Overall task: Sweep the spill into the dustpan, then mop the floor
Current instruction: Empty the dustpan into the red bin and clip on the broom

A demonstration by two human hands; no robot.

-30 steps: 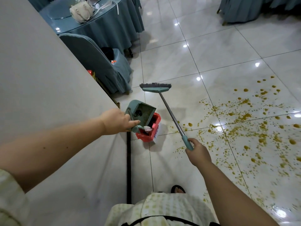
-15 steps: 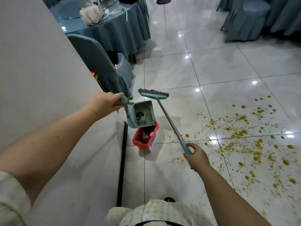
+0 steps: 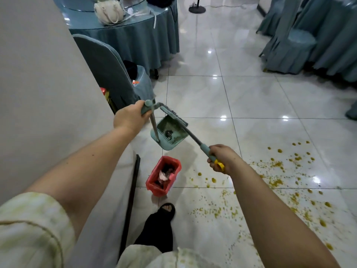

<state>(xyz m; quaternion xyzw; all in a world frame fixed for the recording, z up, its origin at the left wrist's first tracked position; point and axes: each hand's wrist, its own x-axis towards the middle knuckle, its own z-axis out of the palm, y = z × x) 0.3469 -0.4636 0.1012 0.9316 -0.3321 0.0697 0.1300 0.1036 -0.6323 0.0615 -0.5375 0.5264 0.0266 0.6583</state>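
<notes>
Spill (image 3: 278,182) — yellow-brown drops scattered over the glossy floor tiles (image 3: 251,97) to my right, near a red bin (image 3: 164,176) holding crumpled rubbish beside the wall (image 3: 38,84). My left hand (image 3: 129,118) is closed around the dustpan (image 3: 168,135) handle, pan hanging in the air with dark debris inside. My right hand (image 3: 222,158) grips the broom (image 3: 185,130) handle — its head is raised above the pan.

Readable text: none on any surface in view.
Dustpan (image 3: 170,135): plain teal, no lettering to be made out.
Red bin (image 3: 164,176), just below the dustpan: no label legible.
Handbag (image 3: 109,12), far above the dustpan on the round table: no brand mark legible.
</notes>
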